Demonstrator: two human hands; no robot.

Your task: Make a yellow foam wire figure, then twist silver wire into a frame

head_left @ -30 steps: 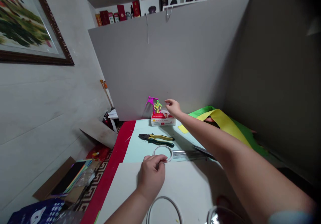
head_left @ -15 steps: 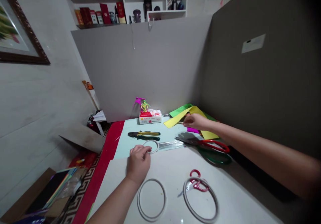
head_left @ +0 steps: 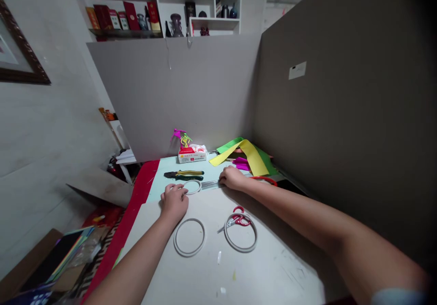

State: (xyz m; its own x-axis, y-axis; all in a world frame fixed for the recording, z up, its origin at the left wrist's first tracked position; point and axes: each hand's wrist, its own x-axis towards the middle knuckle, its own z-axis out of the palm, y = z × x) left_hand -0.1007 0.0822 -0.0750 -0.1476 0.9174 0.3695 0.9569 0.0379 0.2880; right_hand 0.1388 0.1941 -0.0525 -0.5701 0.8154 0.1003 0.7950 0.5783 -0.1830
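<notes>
A small white ring (head_left: 200, 185) with a thin rim and a flat bundle of shiny silver strands (head_left: 210, 185) lie side by side just below the frame's centre. The left grip (head_left: 175, 200), fingers loosely spread, overlaps the ring's left edge. The right grip (head_left: 232, 178), curled, covers the strands' right end; whether it pinches them, I cannot tell.

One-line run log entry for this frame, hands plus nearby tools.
left hand: at small white ring | right hand: at silvery strands, grip unclear | pliers: beyond small white ring | small scissors: overlapping right large ring
</notes>
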